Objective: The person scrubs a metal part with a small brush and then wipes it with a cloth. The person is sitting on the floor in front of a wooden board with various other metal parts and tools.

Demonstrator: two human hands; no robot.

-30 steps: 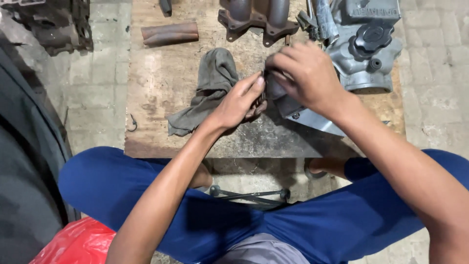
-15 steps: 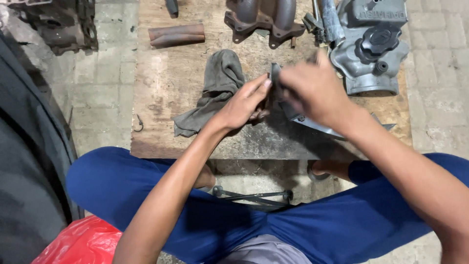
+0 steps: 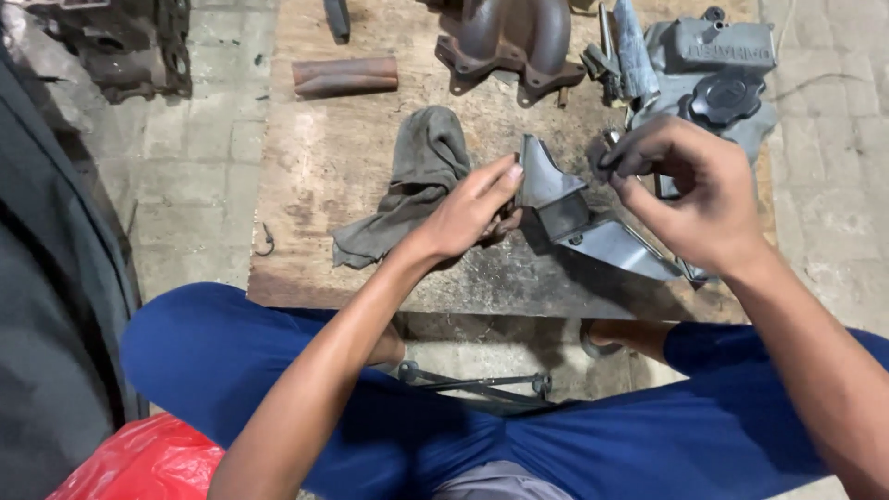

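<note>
Your right hand [image 3: 690, 199] had lifted off the grey metal bracket [image 3: 579, 218] since the earlier frame, its thumb and forefinger pinched together; what they held was too small to tell. Your left hand [image 3: 468, 213] gripped the bracket's upper edge on the wooden board [image 3: 315, 176], beside the grey rag [image 3: 412, 181].
</note>
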